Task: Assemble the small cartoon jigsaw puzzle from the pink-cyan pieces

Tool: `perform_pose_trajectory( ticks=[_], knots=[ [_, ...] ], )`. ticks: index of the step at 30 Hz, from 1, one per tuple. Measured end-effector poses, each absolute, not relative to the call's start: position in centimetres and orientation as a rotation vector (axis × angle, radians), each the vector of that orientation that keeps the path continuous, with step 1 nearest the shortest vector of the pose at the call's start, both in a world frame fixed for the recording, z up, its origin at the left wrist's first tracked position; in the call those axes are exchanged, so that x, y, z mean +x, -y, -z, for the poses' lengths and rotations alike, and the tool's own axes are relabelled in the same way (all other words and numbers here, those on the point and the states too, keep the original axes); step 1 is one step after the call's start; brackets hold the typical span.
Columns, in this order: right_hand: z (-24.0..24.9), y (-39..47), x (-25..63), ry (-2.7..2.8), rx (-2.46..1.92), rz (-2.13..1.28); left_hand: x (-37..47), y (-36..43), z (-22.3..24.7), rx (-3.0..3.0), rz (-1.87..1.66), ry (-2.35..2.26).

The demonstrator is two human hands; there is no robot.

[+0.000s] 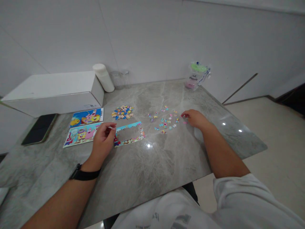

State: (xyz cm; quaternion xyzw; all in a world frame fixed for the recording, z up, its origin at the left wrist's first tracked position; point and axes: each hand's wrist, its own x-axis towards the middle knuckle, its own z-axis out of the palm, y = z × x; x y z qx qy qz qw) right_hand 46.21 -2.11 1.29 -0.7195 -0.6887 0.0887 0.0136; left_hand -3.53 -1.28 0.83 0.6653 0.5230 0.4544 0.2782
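Observation:
A partly assembled jigsaw puzzle [130, 140] lies on the grey table, its border joined around a bare middle. My left hand [104, 137] hovers at its left edge, thumb and fingers curled close together; whether they pinch anything is hidden. Loose puzzle pieces [169, 121] are scattered to the right of the border. At their right side is my right hand [194, 117], its fingertips drawn together near the tabletop. A pink piece [185, 122] lies just below those fingers. Anything within that pinch is too small to make out.
Behind the border sits a heap of puzzle pieces [122, 112]. Two cartoon picture cards [87, 117] lie left, beside a phone [40, 128]. A white box [54, 92], white bottle [104, 78] and clear glasses [120, 79] stand behind. A plastic bag [197, 75] rests at the back right.

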Motion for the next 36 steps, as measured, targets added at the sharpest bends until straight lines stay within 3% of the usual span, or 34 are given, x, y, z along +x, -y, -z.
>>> perform_pose_trajectory(
  ticks=[7,15,26,36],
  knots=[
    [-2.0,2.4,46.4,2.071,-2.310,-0.203,-3.6,1.3,-0.7,1.809,-1.218,-1.410],
    [-2.2,2.8,46.6,2.040,-2.333,-0.357,-3.6,1.4,-0.8,1.832,-1.197,-1.411],
    [-2.6,2.5,43.8,2.228,-1.999,-0.368,-3.4,1.5,-1.1,1.860,-1.195,-1.393],
    [-2.8,2.7,44.3,2.288,-1.958,-0.379,-3.6,1.4,-0.6,1.873,-1.166,-1.403]
  ],
)
